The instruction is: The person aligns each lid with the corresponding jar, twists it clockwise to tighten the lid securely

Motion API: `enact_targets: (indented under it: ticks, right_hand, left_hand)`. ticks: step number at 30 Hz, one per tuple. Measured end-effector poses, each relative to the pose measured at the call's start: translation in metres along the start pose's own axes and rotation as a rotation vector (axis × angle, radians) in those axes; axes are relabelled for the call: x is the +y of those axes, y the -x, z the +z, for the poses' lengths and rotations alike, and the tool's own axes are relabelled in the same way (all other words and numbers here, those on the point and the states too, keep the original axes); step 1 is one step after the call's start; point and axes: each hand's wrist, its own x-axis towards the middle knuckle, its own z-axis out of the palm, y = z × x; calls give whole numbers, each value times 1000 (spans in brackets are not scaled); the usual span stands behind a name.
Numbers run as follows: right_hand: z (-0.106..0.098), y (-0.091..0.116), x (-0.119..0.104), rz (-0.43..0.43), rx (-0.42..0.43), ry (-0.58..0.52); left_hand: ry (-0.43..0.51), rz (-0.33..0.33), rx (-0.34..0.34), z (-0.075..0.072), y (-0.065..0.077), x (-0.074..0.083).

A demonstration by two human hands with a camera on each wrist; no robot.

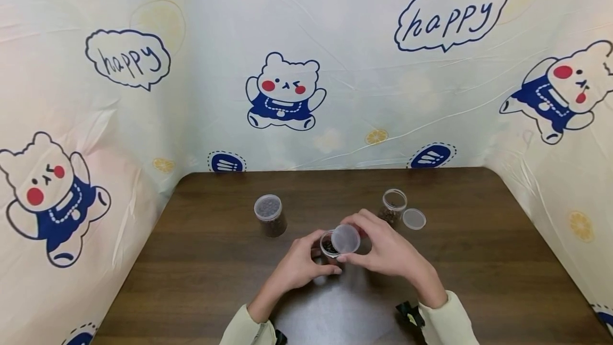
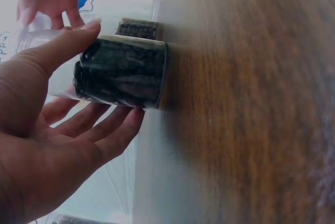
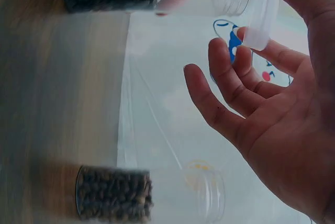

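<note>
A clear jar (image 1: 329, 247), partly filled with dark seeds or beans, stands upright between the two hands. Curled round its side, the left hand (image 1: 301, 262) holds it with the thumb on one side and fingers on the other. The right hand (image 1: 388, 246) pinches a translucent round lid (image 1: 346, 238) by its edge. Tilted, that lid partly overlaps the open mouth of the jar in the head view. From the right wrist, the lid (image 3: 260, 28) shows just off the threaded rim, with the lower fingers spread apart.
To the left stands a lidded jar (image 1: 271, 220) with dark contents. Behind the right hand is a jar without a lid (image 1: 394, 207), part filled with brown-black beans, and a loose lid (image 1: 414, 219) lies beside it. A printed cloth (image 1: 354, 95) hangs behind the wooden table (image 1: 206, 265).
</note>
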Motion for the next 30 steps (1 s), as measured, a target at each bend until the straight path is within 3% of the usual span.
enact_targets:
  ticks: [13, 30]
  right_hand:
    - [13, -8, -5, 6, -43, -39]
    - [15, -12, -6, 56, -63, -9]
  left_hand:
    - [-17, 5, 10, 0, 1, 0]
    - [-7, 1, 4, 0, 0, -1]
